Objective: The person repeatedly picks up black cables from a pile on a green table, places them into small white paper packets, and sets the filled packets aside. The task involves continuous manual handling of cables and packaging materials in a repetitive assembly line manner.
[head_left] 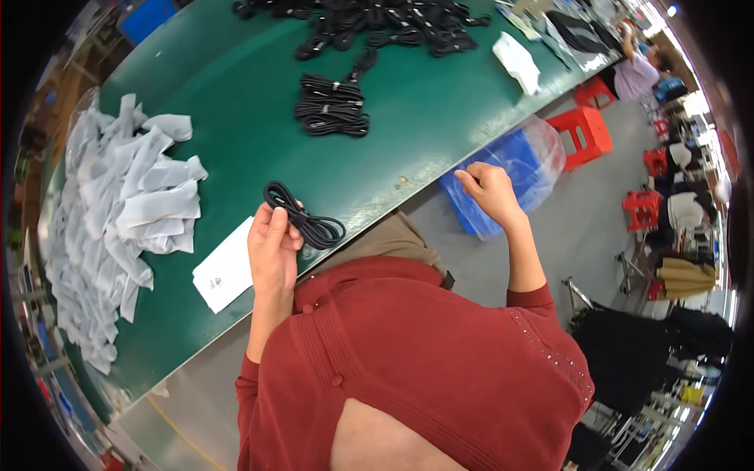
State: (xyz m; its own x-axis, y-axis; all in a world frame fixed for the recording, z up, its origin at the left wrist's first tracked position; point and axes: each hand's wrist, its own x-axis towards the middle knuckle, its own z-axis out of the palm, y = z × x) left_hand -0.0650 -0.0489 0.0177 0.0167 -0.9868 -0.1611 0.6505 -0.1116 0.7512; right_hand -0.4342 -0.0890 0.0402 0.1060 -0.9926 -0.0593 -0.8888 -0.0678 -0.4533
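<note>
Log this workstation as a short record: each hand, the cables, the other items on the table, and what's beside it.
Left hand: holds a looped black cable
Right hand: curled, nothing visible in it
Cables on table: small group of black bundles; larger black pile at the far side
Table: green; whitish heap at left, white printed piece by the left hand
Beside table: blue bin with clear plastic, red stool

A looped black cable (322, 231) lies in the left hand (272, 245), above the flat green table (239, 149). Left of that hand lies a flat white rectangular packet (225, 271); farther left, heaped translucent plastic bags (145, 208). Beyond both hands lie bundled black cables (333, 107). Below the right hand (492, 193), beside the table, sits a blue plastic bin (520, 166).
</note>
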